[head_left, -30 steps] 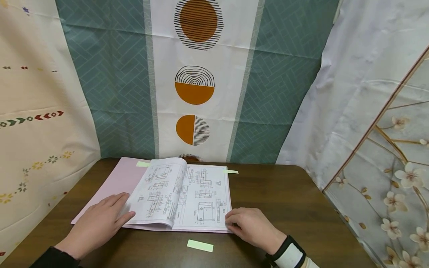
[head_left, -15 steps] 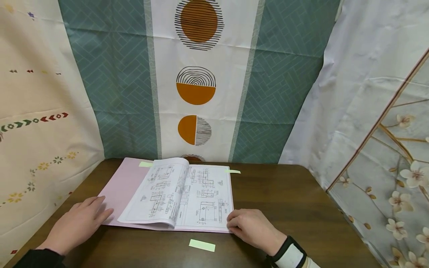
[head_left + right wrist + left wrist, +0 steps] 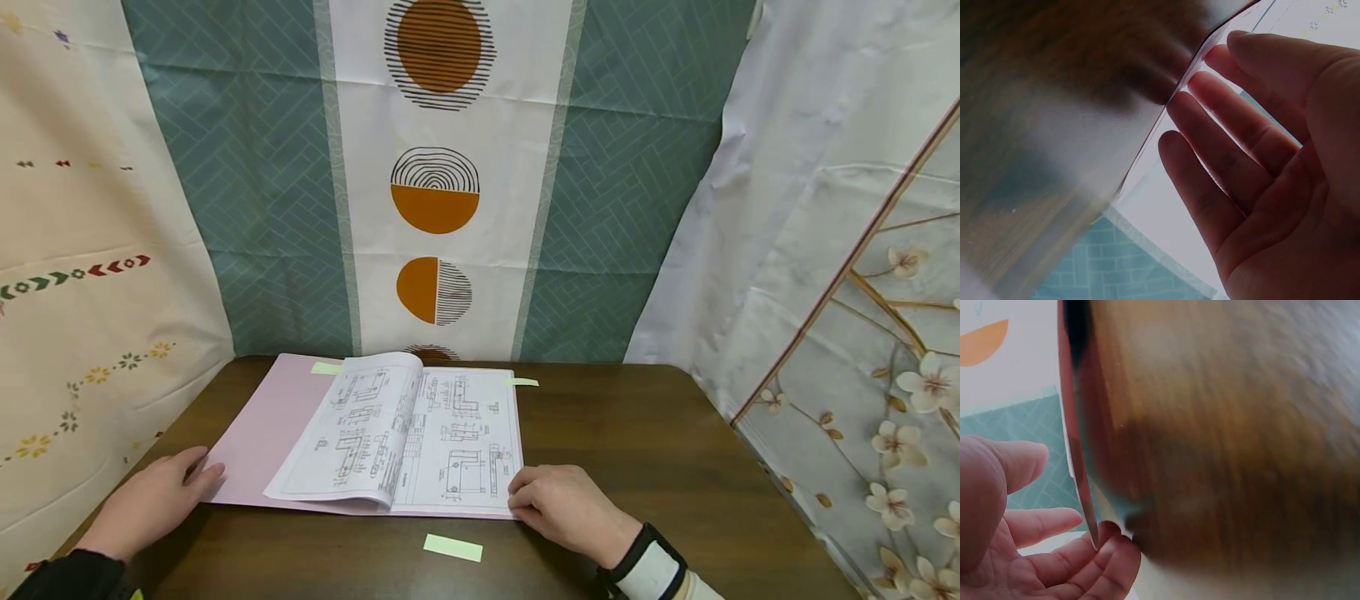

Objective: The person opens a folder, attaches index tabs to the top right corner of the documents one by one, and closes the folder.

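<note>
A booklet of technical drawings (image 3: 480, 446) lies spread on the table, its turned pages (image 3: 341, 442) bowed over toward the left. Beneath them the pink cover (image 3: 258, 425) extends out to the left. My left hand (image 3: 146, 504) is at the cover's lower left edge; in the left wrist view the fingertips (image 3: 1119, 556) meet that edge, and the thumb stands apart from it. At the lower right corner of the pages rests my right hand (image 3: 562, 510). The right wrist view has its fairly straight fingers (image 3: 1210, 140) along the booklet's edge, nothing gripped.
A pale green paper strip (image 3: 453, 547) lies on the brown table (image 3: 615, 433) in front of the booklet. Similar green tabs, one at the right (image 3: 522, 382) and one at the left (image 3: 326, 367), mark its top edge. Patterned cloths (image 3: 442, 208) hang behind and at both sides.
My left hand has slid left, off the turned pages and across the pink cover to its outer edge. The right hand stays at the lower right corner.
</note>
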